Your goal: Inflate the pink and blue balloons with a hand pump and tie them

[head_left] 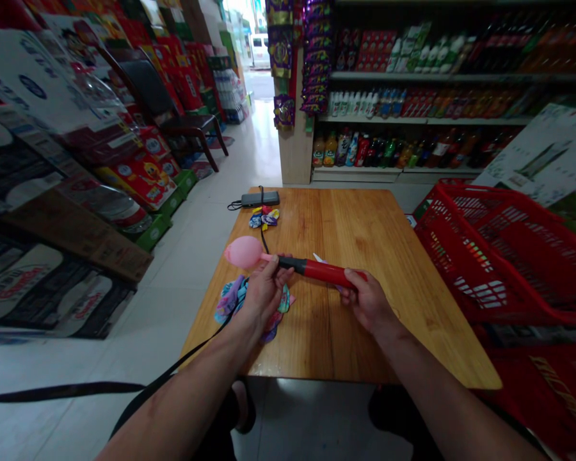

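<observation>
A small pink balloon [244, 252], partly inflated, lies sideways over the left part of the table with its neck on the tip of a red and black hand balloon pump [327, 272]. My left hand [264, 286] is closed where the balloon's neck meets the black nozzle. Wrapped round the red end of the pump is my right hand [366, 299]. Behind the pump, a pointed white thing [319, 258] shows in part; its kind is hidden. Under and beside my left wrist lies a pile of multicoloured uninflated balloons [229, 301].
On the wooden table [345, 224], a second small heap of balloons [265, 218] sits near a dark power bank [260, 200] with a cable. A red shopping basket [480, 250] stands at the right. Drink shelves [413, 120] are ahead; stacked cartons [52, 288] and a chair [173, 115] are at left.
</observation>
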{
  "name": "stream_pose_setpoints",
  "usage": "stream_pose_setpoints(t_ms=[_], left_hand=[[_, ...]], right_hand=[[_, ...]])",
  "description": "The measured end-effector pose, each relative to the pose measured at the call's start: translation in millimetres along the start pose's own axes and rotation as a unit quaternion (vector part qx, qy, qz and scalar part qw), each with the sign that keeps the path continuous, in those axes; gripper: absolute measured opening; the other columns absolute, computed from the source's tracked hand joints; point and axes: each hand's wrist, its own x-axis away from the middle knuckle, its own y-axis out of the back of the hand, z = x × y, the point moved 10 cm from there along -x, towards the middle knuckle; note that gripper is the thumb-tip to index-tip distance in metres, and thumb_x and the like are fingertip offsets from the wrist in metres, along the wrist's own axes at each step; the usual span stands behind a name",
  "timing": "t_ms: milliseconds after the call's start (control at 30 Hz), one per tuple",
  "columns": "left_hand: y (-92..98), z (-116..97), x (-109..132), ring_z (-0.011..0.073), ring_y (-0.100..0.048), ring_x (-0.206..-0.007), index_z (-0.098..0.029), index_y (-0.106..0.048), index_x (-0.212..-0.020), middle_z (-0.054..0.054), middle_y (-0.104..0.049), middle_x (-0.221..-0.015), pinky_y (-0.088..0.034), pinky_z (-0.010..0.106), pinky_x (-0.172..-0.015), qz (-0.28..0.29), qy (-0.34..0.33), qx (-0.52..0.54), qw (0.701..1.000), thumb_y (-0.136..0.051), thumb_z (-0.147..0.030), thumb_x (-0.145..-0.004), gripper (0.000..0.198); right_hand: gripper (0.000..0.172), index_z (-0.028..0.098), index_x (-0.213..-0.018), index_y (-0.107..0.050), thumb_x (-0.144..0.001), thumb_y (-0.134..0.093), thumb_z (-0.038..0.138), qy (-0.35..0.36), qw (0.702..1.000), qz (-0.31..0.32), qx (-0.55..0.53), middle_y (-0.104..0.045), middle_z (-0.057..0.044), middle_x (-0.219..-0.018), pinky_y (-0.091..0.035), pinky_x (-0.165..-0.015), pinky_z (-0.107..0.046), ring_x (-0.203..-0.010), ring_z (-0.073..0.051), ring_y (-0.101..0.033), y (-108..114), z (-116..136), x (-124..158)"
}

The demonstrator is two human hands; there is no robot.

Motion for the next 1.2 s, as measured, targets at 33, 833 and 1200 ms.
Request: stream_pose_setpoints(t_ms=[33, 833, 1200], left_hand=[[0.0, -3, -1, 0.0192, -0.074, -0.089, -0.008, -0.068, -0.096, 0.016, -0.072, -0.105, -0.062, 0.025, -0.072, -0.002, -0.003, 0.002, 1.0, -0.061, -0.015, -0.095, 0.009], [-7.8, -10, -1, 0.016, -0.073, -0.087, -0.012, -0.067, -0.098, 0.012, -0.074, -0.104, -0.061, 0.022, -0.073, 0.03, -0.028, 0.001, 0.999, -0.06, -0.017, -0.096, 0.009], [-6.4, -3, -8, 0.0167, -0.073, -0.085, -0.01, -0.068, -0.093, 0.012, -0.073, -0.104, -0.062, 0.025, -0.072, -0.001, -0.014, 0.012, 1.0, -0.059, -0.013, -0.096, 0.01]], right_hand=[[0.041, 0.018, -0.087, -0.056, -0.073, -0.082, 0.046, -0.01, 1.0, 0.008, -0.003, -0.055, 0.003, -0.059, -0.037, -0.04, -0.019, -0.048, -0.01, -0.048, -2, 0, -1], [0.051, 0.022, -0.105, -0.053, -0.073, -0.083, 0.047, 0.052, 0.995, -0.079, -0.026, -0.061, 0.004, -0.069, -0.047, -0.042, -0.02, -0.049, -0.01, -0.056, 34, 19, -16], [0.046, 0.017, -0.103, -0.056, -0.074, -0.084, 0.039, 0.007, 0.998, -0.021, -0.064, -0.072, -0.007, -0.078, -0.055, -0.05, -0.023, -0.059, -0.016, -0.068, 11, 7, -16]])
